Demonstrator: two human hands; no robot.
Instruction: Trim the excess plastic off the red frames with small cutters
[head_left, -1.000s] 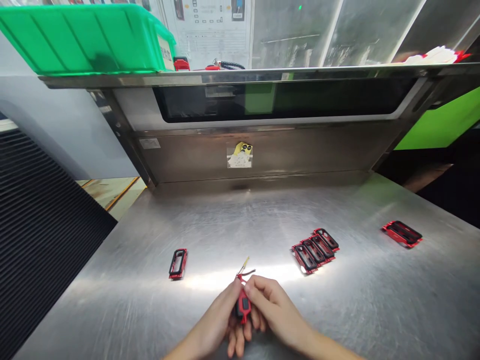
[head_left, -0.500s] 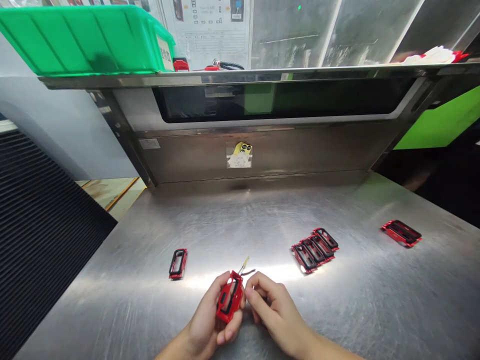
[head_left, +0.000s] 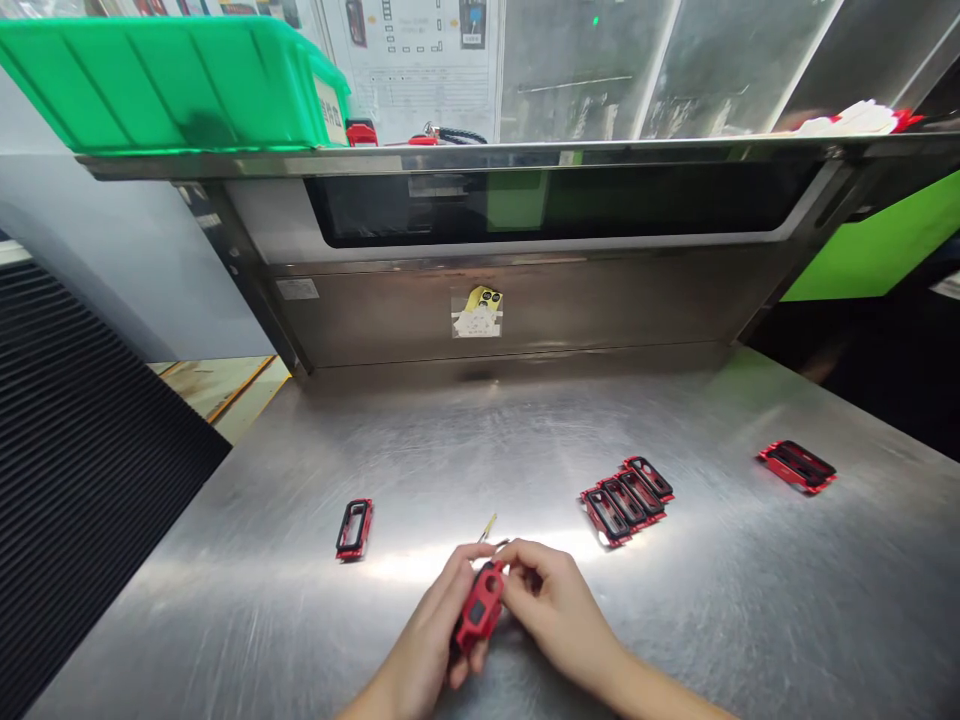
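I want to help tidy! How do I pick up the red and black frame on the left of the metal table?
Pinch the red and black frame by its two long sides, coming straight down from above. It lies flat, and its middle looks open, so those sides seem the best place for your thumb and finger.

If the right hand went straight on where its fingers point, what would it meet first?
Probably the red rectangular frame held in the left hand, right at the fingertips; depth is hard to judge here.
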